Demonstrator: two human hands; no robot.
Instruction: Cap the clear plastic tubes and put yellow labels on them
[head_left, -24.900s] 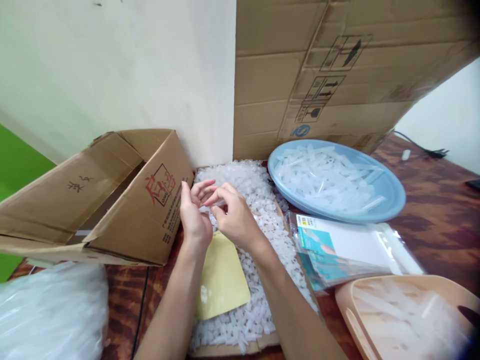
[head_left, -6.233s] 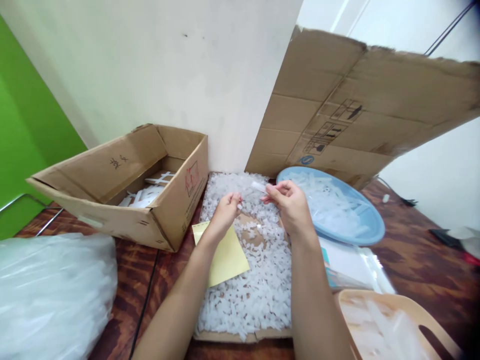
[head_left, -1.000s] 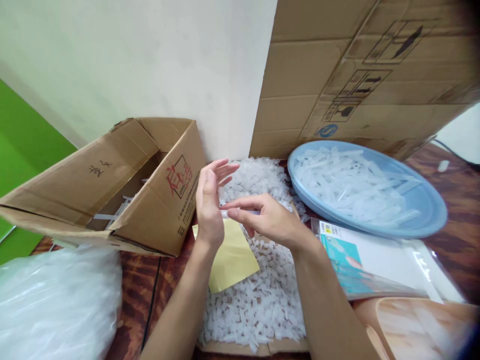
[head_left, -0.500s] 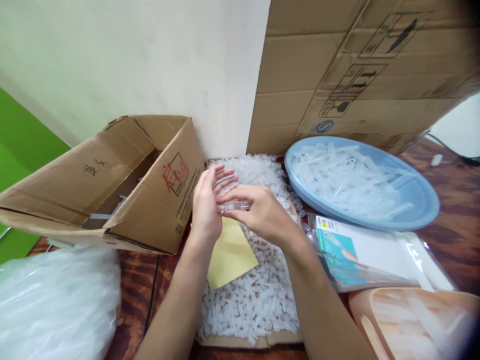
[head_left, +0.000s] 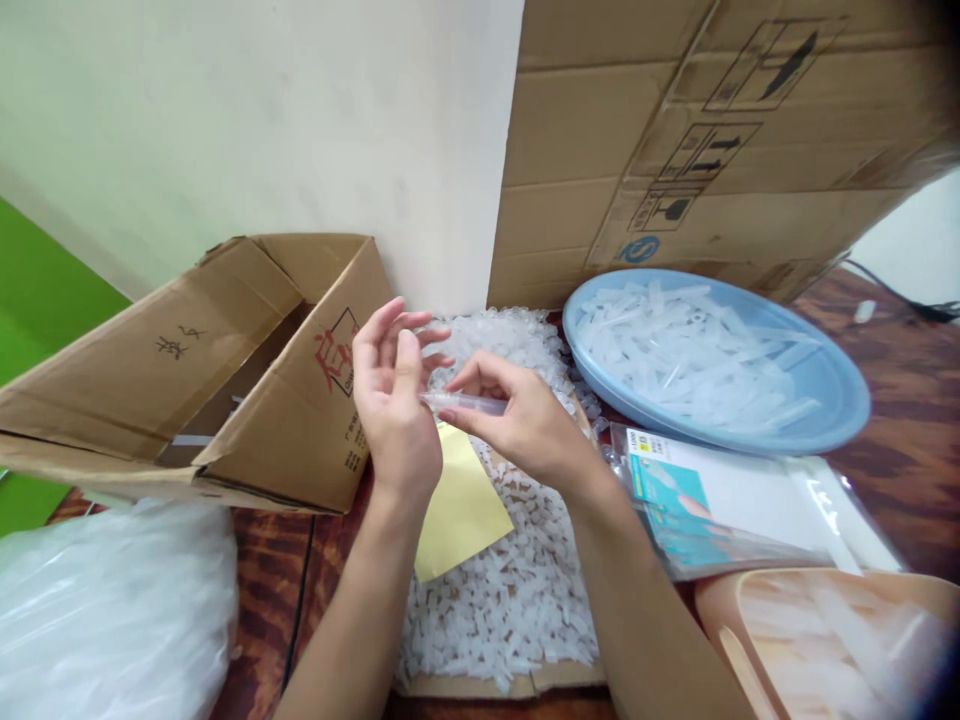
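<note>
Between the thumb and fingers of my right hand (head_left: 517, 410) is a slim translucent plastic tube (head_left: 476, 403), held roughly level. Its far end reaches the palm side of my left hand (head_left: 397, 400), which has its fingers apart and thumb raised; whether the end presses on the palm I cannot tell. Under my hands lies a yellow paper sheet (head_left: 461, 510), resting on a spread of small white translucent plastic pieces (head_left: 517, 610). Behind my hands more small clear plastic pieces (head_left: 502, 335) are heaped.
An open cardboard box (head_left: 285, 440) stands at left, above a bulging plastic bag (head_left: 112, 610). At right are a blue basin (head_left: 840, 410) of translucent tubes, packaged plastic sleeves (head_left: 750, 500) and a peach-coloured bin (head_left: 720, 610). A large carton (head_left: 577, 150) stands behind.
My left hand has turned and opened, its thumb now raised and fingers more spread. The tube in my right hand shows more fully. The view has shifted slightly.
</note>
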